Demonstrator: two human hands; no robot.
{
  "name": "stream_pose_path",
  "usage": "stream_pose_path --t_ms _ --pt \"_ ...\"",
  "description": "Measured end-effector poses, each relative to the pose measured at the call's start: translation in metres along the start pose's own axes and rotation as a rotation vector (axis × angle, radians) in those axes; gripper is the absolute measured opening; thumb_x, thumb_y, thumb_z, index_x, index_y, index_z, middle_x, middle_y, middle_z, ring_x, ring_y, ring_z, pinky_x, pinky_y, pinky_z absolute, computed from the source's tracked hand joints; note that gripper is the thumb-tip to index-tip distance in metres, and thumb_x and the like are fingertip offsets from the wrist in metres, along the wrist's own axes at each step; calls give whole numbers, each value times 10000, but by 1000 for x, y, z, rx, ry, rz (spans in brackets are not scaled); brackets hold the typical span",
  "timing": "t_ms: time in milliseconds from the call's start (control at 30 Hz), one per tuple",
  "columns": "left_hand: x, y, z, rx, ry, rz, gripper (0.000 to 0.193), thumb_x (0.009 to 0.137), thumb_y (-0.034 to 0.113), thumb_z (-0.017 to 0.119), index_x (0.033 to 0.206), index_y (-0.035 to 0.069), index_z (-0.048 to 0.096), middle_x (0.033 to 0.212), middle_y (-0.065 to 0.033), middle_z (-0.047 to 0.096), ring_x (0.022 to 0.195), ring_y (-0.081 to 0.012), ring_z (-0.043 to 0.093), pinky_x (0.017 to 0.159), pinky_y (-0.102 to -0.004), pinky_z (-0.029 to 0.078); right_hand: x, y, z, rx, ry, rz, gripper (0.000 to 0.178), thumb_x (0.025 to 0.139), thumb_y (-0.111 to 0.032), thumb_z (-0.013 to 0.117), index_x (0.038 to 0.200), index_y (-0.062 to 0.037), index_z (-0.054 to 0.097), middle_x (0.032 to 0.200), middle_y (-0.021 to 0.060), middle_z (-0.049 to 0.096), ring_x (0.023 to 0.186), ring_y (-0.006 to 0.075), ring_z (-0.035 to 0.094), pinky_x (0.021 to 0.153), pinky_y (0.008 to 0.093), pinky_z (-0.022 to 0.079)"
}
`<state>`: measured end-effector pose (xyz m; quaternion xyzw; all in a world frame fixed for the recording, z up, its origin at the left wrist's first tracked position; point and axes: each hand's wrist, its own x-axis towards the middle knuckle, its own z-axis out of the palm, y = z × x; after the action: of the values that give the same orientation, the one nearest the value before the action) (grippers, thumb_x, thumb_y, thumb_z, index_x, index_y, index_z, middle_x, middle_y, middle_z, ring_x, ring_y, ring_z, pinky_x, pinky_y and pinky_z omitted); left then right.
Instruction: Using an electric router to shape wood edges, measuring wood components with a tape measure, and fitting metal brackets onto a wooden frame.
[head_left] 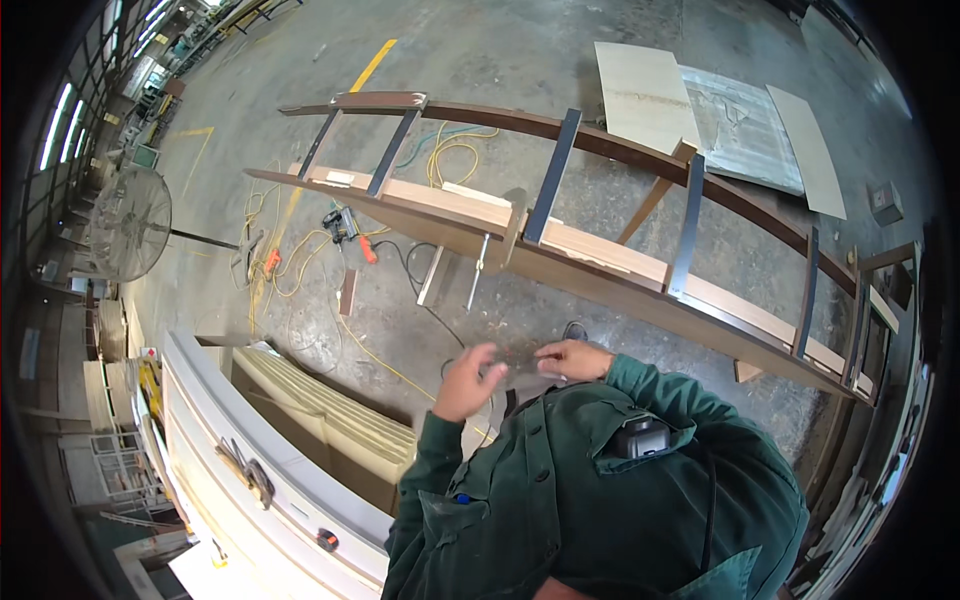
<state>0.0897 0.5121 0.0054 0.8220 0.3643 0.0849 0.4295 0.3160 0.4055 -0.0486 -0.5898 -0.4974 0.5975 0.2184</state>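
Note:
My left hand [468, 387] is raised in front of my chest, fingers apart and holding nothing I can see. Facing it, my right hand [575, 361] has its fingers stretched toward the left, with a gap between the two hands. Beyond them stands a long, curved wooden frame [420, 215] with dark crosspieces [553, 178] between its two rails. A metal C-clamp [515, 228] grips the near rail, its threaded screw [479, 268] hanging on my side. Neither hand touches the frame or the clamp.
A corded power tool [343, 226] lies on the floor near yellow cords [285, 285] and a wood offcut [348, 292]. At left are a white-edged workbench [290, 470] and a pedestal fan [130, 225]. Flat panels [645, 100] lie beyond the frame.

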Motion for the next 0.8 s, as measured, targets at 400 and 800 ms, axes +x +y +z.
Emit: stream_pose_path --t_ms 400,800 --pt "299 12 -63 395 -160 360 621 817 533 579 1210 55 536 1161 -149 540 1150 -326 438 992 -429 321 118 16 -2 844 196 315 386 936 -366 531 1063 -17 636 914 42 665 794 130 603 680 288 490" --pt "373 8 -16 233 -964 250 838 704 699 612 1132 -16 523 1056 -214 617 994 -306 599 863 -370 448 197 -36 113 1796 566 456 534 933 -578 348 917 -96 578 724 58 665 437 106 463 410 245 388"
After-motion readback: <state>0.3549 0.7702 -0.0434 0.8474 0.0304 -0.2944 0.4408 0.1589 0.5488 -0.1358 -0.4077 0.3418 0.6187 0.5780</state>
